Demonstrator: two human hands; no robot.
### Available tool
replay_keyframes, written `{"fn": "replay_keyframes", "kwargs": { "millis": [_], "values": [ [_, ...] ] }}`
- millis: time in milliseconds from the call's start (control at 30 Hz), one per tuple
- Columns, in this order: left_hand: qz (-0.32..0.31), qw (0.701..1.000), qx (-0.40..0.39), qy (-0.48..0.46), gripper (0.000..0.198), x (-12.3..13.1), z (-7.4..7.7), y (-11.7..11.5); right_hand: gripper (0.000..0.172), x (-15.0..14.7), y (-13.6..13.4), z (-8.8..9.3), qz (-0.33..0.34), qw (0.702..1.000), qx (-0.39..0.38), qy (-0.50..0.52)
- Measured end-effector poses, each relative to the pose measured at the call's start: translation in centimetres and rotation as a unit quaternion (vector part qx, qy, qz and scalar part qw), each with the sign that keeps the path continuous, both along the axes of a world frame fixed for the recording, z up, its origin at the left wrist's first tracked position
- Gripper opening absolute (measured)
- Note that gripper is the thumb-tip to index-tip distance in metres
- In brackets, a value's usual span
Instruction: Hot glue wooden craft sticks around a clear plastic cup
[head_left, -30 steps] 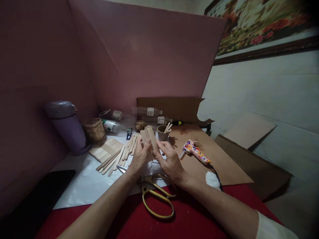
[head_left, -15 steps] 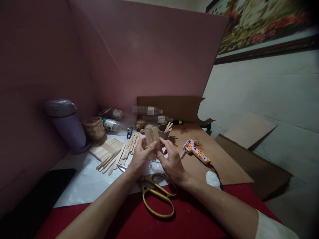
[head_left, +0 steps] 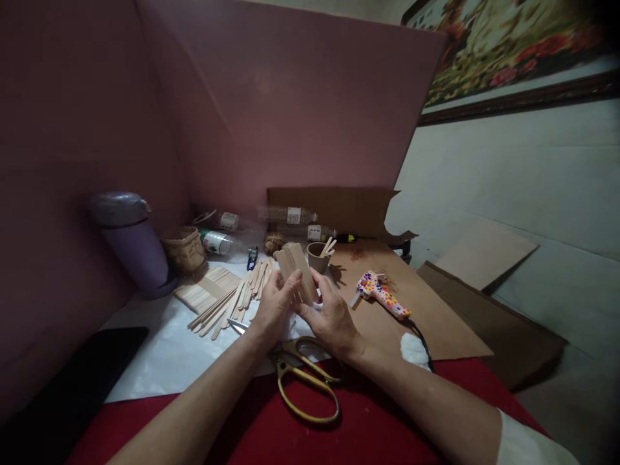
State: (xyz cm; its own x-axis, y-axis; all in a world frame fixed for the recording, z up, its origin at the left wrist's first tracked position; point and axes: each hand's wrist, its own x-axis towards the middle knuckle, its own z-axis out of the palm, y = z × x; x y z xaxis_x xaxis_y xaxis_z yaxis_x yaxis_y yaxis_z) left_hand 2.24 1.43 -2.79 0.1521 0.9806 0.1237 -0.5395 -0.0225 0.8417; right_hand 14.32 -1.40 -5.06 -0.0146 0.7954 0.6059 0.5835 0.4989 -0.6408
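Several flat wooden craft sticks stand side by side between my two hands, their upper ends tilted to the left. My left hand grips them from the left, thumb across their front. From the right, my right hand holds their lower part and edge. Just below my hands lie large scissors with yellow handles. More loose sticks and a flat bundle of sticks are spread on white paper to the left. Behind my hands, a small cup holds a few sticks.
A flowered glue gun lies on brown cardboard at the right, near a white pad. Plastic bottles, a twine ball, a woven basket and a purple tumbler stand or lie behind. A black object is left.
The sticks between my hands have tilted further left and show more of their flat faces. My left thumb has shifted slightly left, and my right fingers have moved a little.
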Motion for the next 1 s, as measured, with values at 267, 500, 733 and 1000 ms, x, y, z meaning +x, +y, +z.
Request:
{"fn": "replay_keyframes", "kwargs": {
  "millis": [267,500,733,1000],
  "values": [
    [-0.004,0.999,0.012,0.033,0.056,-0.3,-1.6,0.9,0.065,-0.1,0.0,0.1,-0.005,1.0,-0.026,0.016],
    [-0.001,0.999,0.015,0.04,0.055,-0.4,-1.2,0.7,0.065,0.0,0.0,0.1,-0.009,1.0,-0.02,0.013],
    [0.006,1.0,0.005,0.019,0.055,-0.2,-1.3,0.7,0.067,-0.1,-0.1,0.1,-0.013,1.0,-0.014,-0.019],
    [0.018,0.999,0.012,0.035,0.048,-0.4,-1.6,1.0,0.071,-0.1,-0.2,0.1,-0.008,0.999,0.008,-0.048]
  ]
}}
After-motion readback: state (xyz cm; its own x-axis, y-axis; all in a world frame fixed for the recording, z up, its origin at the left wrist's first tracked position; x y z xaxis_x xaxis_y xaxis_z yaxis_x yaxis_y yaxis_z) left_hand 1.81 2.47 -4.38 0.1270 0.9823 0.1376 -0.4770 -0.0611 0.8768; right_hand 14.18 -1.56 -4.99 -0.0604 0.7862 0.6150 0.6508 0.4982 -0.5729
